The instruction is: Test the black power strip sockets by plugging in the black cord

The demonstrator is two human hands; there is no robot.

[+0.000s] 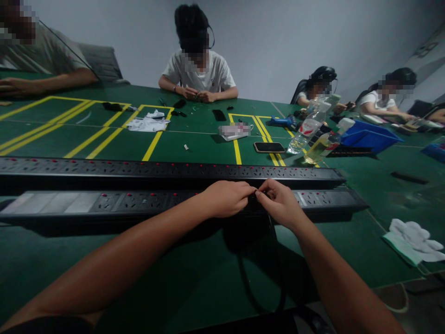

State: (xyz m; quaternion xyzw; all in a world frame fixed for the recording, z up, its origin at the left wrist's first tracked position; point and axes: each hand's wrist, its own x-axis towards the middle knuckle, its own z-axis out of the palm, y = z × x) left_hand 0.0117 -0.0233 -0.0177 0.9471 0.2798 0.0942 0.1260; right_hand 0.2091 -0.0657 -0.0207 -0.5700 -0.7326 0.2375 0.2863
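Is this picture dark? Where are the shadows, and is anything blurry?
Head view: dim, with dark shadow on the table below the left hand and right hand; head view: blocky squares cover part of the person opposite; head view: the clear bottle has unreadable lettering.

nearer long black plastic-looking socket strip (346, 199), smooth and dull, shiny see-through plastic bottle (306, 129) behind the strip, dull white cloth glove (412, 236) right of it, smooth, slightly shiny green table (205, 149) under it

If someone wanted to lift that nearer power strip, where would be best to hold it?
Probably by its long sides, toward both ends, coming from above: the nearer power strip is long and narrow, its sockets face up, and the farther power strip runs close behind.
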